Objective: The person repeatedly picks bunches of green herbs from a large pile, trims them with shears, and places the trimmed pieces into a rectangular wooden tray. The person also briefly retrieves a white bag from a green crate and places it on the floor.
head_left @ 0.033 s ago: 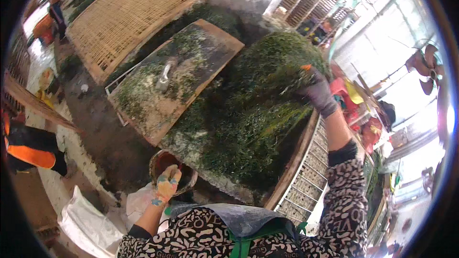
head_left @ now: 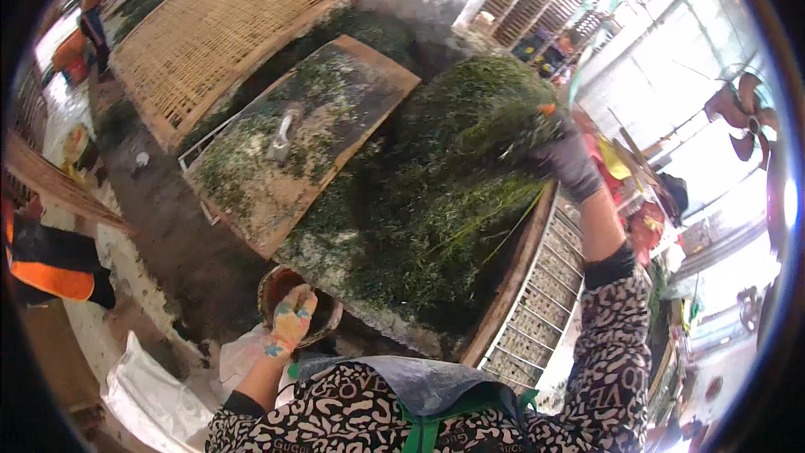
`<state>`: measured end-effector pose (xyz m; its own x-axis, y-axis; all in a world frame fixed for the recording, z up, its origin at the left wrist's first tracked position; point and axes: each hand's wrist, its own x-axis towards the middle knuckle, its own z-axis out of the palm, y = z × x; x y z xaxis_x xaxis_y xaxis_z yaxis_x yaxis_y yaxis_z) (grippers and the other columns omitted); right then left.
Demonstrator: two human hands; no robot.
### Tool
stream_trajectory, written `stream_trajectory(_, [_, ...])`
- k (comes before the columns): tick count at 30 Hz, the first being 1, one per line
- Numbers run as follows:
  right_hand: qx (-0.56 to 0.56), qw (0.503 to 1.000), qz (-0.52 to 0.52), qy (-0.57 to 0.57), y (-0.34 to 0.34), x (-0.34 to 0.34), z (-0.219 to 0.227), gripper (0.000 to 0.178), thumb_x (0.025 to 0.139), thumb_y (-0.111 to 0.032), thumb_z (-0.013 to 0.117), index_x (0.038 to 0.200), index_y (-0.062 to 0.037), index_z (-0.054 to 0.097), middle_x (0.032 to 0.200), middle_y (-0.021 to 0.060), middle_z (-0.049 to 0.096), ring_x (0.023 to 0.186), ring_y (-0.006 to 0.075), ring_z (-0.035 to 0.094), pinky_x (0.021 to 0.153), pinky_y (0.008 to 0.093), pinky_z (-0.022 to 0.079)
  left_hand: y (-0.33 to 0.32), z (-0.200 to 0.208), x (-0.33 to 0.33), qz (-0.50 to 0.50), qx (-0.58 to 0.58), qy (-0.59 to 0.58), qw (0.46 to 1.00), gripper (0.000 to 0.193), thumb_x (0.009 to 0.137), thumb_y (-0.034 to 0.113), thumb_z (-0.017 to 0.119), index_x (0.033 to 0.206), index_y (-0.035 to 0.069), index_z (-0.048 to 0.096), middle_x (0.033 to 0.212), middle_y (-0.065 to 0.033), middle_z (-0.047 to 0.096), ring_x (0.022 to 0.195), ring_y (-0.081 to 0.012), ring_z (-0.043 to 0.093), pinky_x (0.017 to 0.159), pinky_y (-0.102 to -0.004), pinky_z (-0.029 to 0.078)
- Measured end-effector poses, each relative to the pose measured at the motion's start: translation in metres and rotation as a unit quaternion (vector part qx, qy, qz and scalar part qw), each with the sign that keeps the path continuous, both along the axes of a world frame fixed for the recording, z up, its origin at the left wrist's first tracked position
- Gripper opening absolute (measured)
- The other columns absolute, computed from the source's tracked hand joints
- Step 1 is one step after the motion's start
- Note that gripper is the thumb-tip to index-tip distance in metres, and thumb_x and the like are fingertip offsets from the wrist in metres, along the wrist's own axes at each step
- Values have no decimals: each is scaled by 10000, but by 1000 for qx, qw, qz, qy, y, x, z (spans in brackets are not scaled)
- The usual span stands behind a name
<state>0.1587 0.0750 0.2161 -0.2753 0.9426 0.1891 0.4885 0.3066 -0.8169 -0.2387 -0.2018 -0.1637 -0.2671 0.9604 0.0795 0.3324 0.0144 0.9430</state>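
Observation:
My left hand (head_left: 293, 319), in a pale glove with coloured patches, is closed over the near rim of a round brown bucket (head_left: 333, 315). The bucket hangs or stands at the near edge of a large heap of dark green leafy strands (head_left: 436, 193). My right hand (head_left: 570, 164), in a grey glove, is stretched out over the right side of the heap. Loose strands surround its fingers, which are smeared by motion, so their grip is unclear. An orange patch shows near the fingertips.
Left of the heap lies a board (head_left: 310, 130) scattered with green bits and bearing a metal-handled tool (head_left: 282, 138). Beyond is a woven bamboo rack (head_left: 218, 38). A white metal rack (head_left: 537, 285) flanks the right. A white sack (head_left: 155, 394) sits lower left; a person (head_left: 95, 17) stands far left.
The right hand has shifted slightly right and down, with strands blurred around it. The whole view has moved a little. The left hand stays at the bucket.

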Motion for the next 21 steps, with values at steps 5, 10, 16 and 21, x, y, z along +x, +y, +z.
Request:
stream_trajectory(5, [135, 981, 87, 110, -36, 24, 129, 537, 822, -19, 708, 1330, 23, 539, 1178, 147, 682, 1106, 233, 668, 954, 365, 566, 63, 24, 18, -51, -15, -191, 980, 324, 986, 299, 669, 1154, 23, 685, 1087, -85, 687, 946, -166, 630, 902, -354, 489])
stream_trajectory(10, [332, 919, 53, -206, -48, 32, 137, 387, 844, -152, 680, 1214, -39, 654, 1174, 79, 672, 1069, 237, 644, 957, 372, 532, 143, 113, 44, -115, 31, -386, 915, 427, 974, 255, 679, 1301, -9, 605, 1189, -103, 658, 1079, -189, 609, 995, -346, 463])
stream_trajectory(16, [165, 985, 56, 16, -32, 44, 81, 514, 872, -6, 672, 1364, -74, 541, 978, 43, 682, 798, 127, 671, 727, 263, 572, 227, 264, 141, -389, 222, -218, 867, 894, 829, 300, 819, 1552, 70, 348, 1589, -147, 371, 1480, -287, 321, 1213, -420, 225])
stream_trajectory(21, [83, 996, 24, -1, -31, 72, 8, 670, 848, -70, 743, 1457, -106, 464, 1165, 77, 658, 994, 182, 648, 876, 316, 535, 226, 229, 189, -369, -85, -9, 926, 325, 975, 30, 607, 1296, 0, 642, 1235, -103, 699, 1137, -155, 622, 995, -266, 480])
